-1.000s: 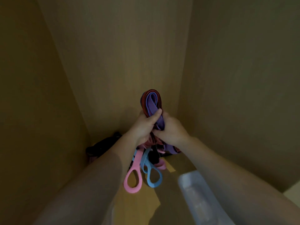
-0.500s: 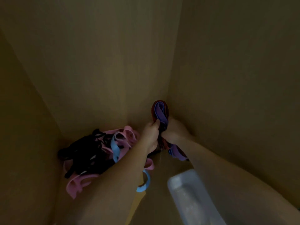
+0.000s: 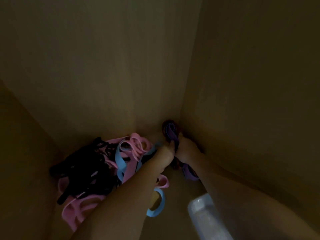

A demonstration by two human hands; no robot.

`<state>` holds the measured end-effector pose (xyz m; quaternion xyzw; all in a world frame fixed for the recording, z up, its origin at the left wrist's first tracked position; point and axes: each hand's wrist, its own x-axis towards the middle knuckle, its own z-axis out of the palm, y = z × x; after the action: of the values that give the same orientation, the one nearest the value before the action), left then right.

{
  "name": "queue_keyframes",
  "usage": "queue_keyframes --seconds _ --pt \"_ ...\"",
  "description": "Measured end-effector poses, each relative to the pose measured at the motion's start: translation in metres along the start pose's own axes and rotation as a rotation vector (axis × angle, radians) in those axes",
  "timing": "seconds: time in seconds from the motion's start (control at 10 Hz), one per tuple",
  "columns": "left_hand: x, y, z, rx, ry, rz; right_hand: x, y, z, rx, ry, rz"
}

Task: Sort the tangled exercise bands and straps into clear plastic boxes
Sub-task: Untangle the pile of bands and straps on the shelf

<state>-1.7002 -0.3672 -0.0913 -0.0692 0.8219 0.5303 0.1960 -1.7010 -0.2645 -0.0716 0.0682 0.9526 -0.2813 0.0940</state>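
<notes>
Clear plastic box [image 3: 204, 217]: nearest, at the lower right; only one corner showed, the right forearm [image 3: 228, 186] crossing its far side.
Left forearm [image 3: 131, 196]: lay across the pile and hid part of it.
Blue band [image 3: 158, 203]: one loop on the wooden floor [image 3: 180, 191], tucked partly under the left forearm.
Pink bands [image 3: 81, 208]: sprawled left of that arm, tangled with more blue strips.
Black straps [image 3: 83, 168]: a dark knot on top of the pink, its details lost in the dim light.
Left hand [image 3: 166, 156]: fingers curled, thumb pressed on the purple band [image 3: 170, 134].
Right hand [image 3: 186, 151]: wrapped around the same bundle, touching the left.
Purple band: folded with a dark red band [image 3: 165, 126], held upright in the far right corner, tails hanging below the hands.
Wooden walls [image 3: 121, 66]: closed in behind and on both sides.
</notes>
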Motion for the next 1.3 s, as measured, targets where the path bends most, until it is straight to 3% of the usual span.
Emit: queue_keyframes --seconds 0.1,0.3,0.6,0.9,1.0,1.1,1.2,1.3 --pt "-0.002 -0.005 -0.005 0.438 -0.008 0.077 0.003 0.002 -0.002 -0.028 -0.033 0.041" --pt "-0.014 -0.027 -0.018 0.585 -0.129 0.167 0.000 0.012 -0.005 -0.112 0.001 0.074" --pt "-0.026 -0.041 -0.037 0.678 -0.122 0.278 -0.008 0.007 0.002 -0.276 0.076 -0.135" --pt "-0.085 -0.037 -0.044 0.554 -0.080 0.441 -0.017 -0.005 0.001 -0.237 0.040 -0.188" --pt "-0.115 -0.045 -0.064 0.494 0.033 0.497 -0.034 -0.018 -0.003 -0.255 0.111 -0.239" --pt "-0.137 -0.052 -0.086 0.423 0.168 0.496 -0.046 -0.030 -0.005 -0.115 0.142 -0.391" --pt "-0.160 -0.068 -0.114 0.418 0.340 0.426 -0.072 -0.051 -0.008 0.068 -0.026 -0.571" --pt "-0.173 -0.094 -0.129 0.473 0.422 0.338 -0.090 -0.067 0.004 -0.011 -0.178 -0.797"
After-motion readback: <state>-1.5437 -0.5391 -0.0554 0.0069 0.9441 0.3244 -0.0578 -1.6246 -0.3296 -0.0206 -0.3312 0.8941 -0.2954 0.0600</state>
